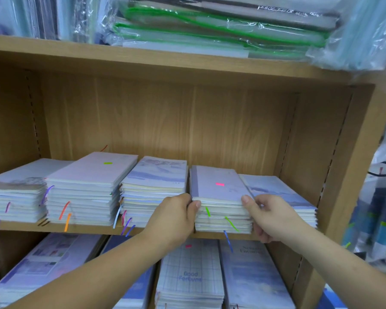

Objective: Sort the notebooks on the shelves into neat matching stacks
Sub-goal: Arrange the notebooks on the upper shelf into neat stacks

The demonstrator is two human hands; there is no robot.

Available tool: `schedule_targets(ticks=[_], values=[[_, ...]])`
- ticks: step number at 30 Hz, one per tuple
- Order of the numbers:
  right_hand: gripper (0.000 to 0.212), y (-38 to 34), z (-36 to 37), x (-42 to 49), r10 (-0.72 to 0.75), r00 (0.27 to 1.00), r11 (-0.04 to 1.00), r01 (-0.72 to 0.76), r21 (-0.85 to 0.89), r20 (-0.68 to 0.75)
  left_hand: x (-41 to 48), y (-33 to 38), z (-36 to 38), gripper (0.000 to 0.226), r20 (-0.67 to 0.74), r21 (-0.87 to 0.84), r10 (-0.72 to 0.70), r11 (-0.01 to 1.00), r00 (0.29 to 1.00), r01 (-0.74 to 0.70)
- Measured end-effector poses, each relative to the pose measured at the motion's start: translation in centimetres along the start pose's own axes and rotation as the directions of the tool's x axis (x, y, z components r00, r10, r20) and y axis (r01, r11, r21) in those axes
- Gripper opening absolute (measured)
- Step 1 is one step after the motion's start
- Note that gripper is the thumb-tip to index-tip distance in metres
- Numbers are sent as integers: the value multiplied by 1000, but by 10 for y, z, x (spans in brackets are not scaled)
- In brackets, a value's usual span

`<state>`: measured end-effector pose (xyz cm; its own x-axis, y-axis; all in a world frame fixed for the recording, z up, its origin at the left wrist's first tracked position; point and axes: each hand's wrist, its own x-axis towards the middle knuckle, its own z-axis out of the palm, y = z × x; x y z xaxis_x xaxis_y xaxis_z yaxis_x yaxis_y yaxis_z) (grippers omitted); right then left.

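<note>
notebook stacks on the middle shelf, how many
5, left to right: far-left stack, green-tab stack, middle stack, pink-tab stack, far-right stack. Others may hide behind.

We cannot see the fingertips of the left hand (174,217), tucked beside the pink-tagged stack (218,190); lower-shelf stacks (189,277) are cut off below.

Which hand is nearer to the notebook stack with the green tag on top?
Left. The left hand grips the left side of the pink-tagged stack, one stack away from the green-tagged stack. The right hand grips its right side, farther away.
</note>
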<state>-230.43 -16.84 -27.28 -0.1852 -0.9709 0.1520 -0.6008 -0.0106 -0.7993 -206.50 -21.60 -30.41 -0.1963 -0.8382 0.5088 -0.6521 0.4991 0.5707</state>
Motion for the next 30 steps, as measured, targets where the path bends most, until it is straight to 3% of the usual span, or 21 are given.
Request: schedule_targets(ticks=[8, 10, 12, 13, 15, 18, 22, 30], values=[[39, 0, 2, -1, 149, 988, 976, -143, 166, -26, 2, 3, -1, 44, -66, 71, 22, 997, 998, -18], [36, -1, 0, 1, 132, 988, 979, -118, 165, -76, 2, 3, -5, 41, -56, 83, 64, 995, 996, -59], [45, -2, -6, 4, -74, 975, 990, 47, -129, -209, 2, 3, -9, 31, -33, 90, 114, 990, 993, -111], [54, -3, -10, 3, -209, 951, 933, 124, -339, -228, 3, 2, -10, 23, -32, 89, 132, 988, 991, -129], [62, -4, -12, 6, -343, 927, 819, 215, -532, -154, 5, 1, -12, 17, -39, 87, 156, 984, 987, -153], [55, -7, -8, 13, -242, 968, 864, 184, -468, -67, 5, -1, -10, 25, -40, 76, 157, 985, 987, -154], [43, -6, 0, 16, -228, 967, 909, 168, -380, -117, 2, 0, -10, 33, -60, 19, 126, 992, 990, -125], [31, -2, 2, 16, -200, 967, 950, 151, -274, -160, 0, 0, -16, 17, -61, 42, 119, 992, 991, -117]])
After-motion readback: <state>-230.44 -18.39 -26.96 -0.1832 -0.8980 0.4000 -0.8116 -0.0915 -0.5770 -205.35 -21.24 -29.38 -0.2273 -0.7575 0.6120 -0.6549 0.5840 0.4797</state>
